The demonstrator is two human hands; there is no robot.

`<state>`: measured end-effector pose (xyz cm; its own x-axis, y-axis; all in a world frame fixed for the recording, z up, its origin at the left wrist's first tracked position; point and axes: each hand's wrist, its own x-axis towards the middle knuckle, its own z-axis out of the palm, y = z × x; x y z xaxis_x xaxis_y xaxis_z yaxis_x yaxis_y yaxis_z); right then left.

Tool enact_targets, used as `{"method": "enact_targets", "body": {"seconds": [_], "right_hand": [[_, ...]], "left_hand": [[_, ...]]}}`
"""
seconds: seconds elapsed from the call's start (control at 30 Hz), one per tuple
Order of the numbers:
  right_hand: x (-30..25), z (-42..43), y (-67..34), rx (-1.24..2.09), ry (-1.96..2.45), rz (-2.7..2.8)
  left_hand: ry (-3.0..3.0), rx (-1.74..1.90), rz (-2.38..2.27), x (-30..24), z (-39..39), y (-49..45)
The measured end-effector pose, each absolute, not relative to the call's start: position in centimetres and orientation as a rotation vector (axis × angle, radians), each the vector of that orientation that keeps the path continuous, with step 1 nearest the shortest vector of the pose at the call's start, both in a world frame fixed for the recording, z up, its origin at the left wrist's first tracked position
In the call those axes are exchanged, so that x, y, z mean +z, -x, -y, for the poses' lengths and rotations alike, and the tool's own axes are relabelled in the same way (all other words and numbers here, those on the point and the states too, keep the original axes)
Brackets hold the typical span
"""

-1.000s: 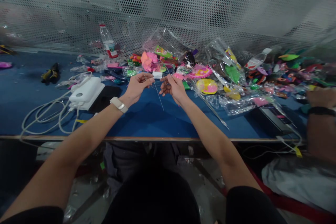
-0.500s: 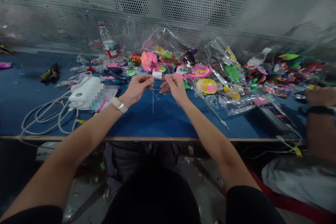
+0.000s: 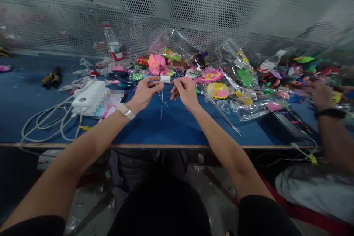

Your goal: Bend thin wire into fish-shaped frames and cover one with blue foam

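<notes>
At the left of the frame, a white device (image 3: pixel 92 92) is lying on the table (image 3: pixel 177 129). At centre, the left hand (image 3: pixel 146 90) is pinching a thin wire (image 3: pixel 162 105) — the right hand (image 3: pixel 188 92) is curling its fingers alongside; their grip cannot be determined.

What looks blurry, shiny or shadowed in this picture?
Head view: the co-worker's hand looks smeared; head view: clear plastic wrapping catches glints; head view: soft shadow darkens the blue table below the hands, where the thin wire looks faint.
</notes>
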<state>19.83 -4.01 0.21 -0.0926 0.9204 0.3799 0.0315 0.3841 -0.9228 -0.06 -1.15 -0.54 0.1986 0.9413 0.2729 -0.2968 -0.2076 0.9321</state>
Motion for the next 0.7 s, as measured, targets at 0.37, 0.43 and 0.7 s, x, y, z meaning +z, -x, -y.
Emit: {"method": "enact_targets", "body": {"seconds": [0.37, 0.43, 0.7], "right_hand": [[0.32, 4.08, -19.70, 0.930, 0.924, 1.519], [0.36, 4.21, -19.67, 0.919, 0.923, 1.536], [0.38, 4.53, -19.43, 0.901, 0.906, 1.582]], "left_hand": [[-1.271, 1.338, -0.731, -0.01, 1.73, -0.27], [-1.273, 1.347, -0.729, 0.02, 1.78, -0.30], [-1.306, 1.354, -0.711, -0.26, 1.51, -0.32]]}}
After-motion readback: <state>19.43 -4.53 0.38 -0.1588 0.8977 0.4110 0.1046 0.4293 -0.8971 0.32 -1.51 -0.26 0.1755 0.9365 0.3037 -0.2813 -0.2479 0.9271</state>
